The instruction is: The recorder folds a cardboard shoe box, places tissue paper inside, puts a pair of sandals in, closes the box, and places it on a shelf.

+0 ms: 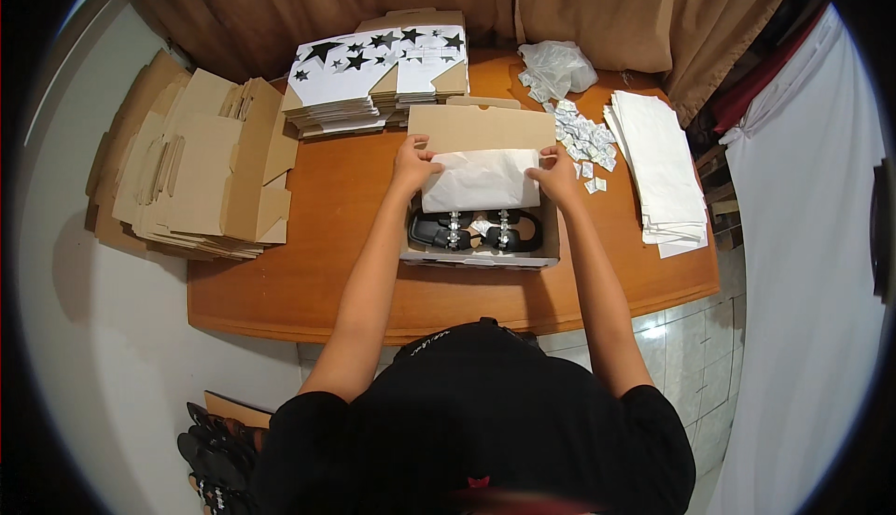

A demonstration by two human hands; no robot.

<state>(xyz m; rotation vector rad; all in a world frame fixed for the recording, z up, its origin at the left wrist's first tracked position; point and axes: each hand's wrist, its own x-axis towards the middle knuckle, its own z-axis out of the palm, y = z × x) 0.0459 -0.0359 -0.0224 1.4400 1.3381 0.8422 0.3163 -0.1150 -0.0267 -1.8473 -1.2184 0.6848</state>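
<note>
In front of me an open cardboard shoe box (552,235) stands on the table, its brown lid flap (485,127) raised at the back. A pair of black sandals (434,232) with shiny jewelled straps lies inside, and a small white sachet (481,226) sits between them. A sheet of white tissue paper (481,182) covers the rear of the box. My left hand (412,166) is closed on the paper's left edge, thumb on top. At the opposite edge my right hand (556,175) pinches the same sheet. Some fingertips are hidden behind the paper and flap.
Flat brown cardboard (187,160) is piled at the left. White cardboard with black stars (364,67) is stacked at the back. Several loose sachets (583,132) lie right of the box, near a plastic bag (557,69) and a white paper stack (658,165). More sandals (219,454) are lower left.
</note>
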